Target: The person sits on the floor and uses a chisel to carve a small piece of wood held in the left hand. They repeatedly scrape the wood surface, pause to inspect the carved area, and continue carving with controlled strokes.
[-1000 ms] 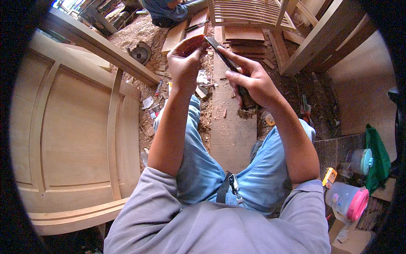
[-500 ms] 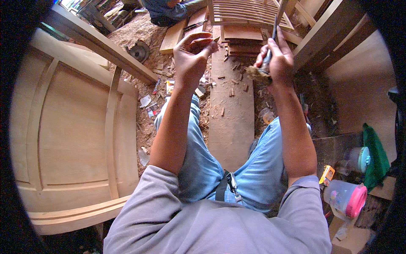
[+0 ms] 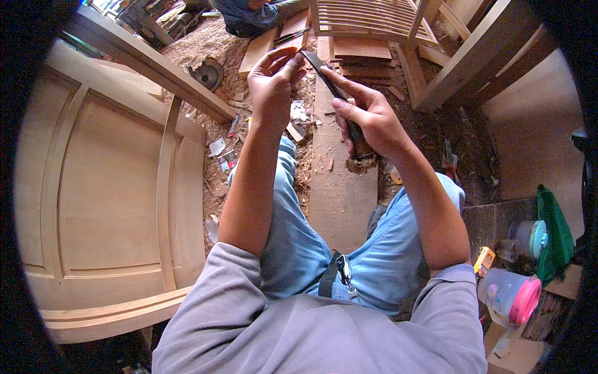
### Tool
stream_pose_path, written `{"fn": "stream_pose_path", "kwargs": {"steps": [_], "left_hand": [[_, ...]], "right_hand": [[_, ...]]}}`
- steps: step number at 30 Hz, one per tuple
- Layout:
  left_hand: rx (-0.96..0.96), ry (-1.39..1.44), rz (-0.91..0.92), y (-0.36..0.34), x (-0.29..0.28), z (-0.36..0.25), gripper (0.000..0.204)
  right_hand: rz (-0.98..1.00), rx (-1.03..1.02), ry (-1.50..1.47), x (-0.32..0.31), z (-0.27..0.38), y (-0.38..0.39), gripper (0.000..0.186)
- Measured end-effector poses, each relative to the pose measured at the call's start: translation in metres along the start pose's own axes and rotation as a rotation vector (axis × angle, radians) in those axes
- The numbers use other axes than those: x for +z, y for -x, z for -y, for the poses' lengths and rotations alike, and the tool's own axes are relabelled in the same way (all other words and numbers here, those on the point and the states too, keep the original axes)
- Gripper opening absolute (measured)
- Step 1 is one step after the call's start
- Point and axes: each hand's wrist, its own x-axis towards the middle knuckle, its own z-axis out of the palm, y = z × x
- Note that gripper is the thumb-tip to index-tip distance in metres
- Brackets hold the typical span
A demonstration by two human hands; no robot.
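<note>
My right hand [image 3: 372,118] is wrapped round a chisel [image 3: 321,70], its forefinger stretched along the dark flat blade. The chisel's handle end, frayed and pale brown, sticks out below the palm, toward me. Held up on the left, my left hand [image 3: 273,81] pinches a small sliver of wood [image 3: 302,48], mostly hidden by the fingers. The blade's tip comes right up to that sliver; whether they touch I cannot tell. Beneath both hands lies a wooden plank [image 3: 342,212] strewn with chips, between my knees.
Panelled wooden doors [image 3: 112,187] stand at the left. A circular saw [image 3: 207,75] lies on the shavings. Ahead are stacked boards [image 3: 361,48] and a slatted frame [image 3: 367,19]. Another person [image 3: 249,17] sits at the far edge. Plastic jugs [image 3: 507,293] stand at the right.
My right hand has swung left and turned the chisel, bringing its blade to the left fingertips. My left hand has shifted slightly left, still pinching the sliver.
</note>
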Motion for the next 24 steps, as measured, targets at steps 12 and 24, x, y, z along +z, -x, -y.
{"fn": "stream_pose_path", "kwargs": {"steps": [12, 24], "left_hand": [[-0.096, -0.021, 0.332, 0.024, 0.021, 0.002, 0.018], [-0.127, 0.049, 0.016, 0.010, 0.010, -0.007, 0.018]], "right_hand": [[-0.510, -0.280, -0.049, -0.040, 0.019, -0.011, 0.052], [-0.073, -0.083, 0.134, -0.003, 0.002, -0.003, 0.060]]}}
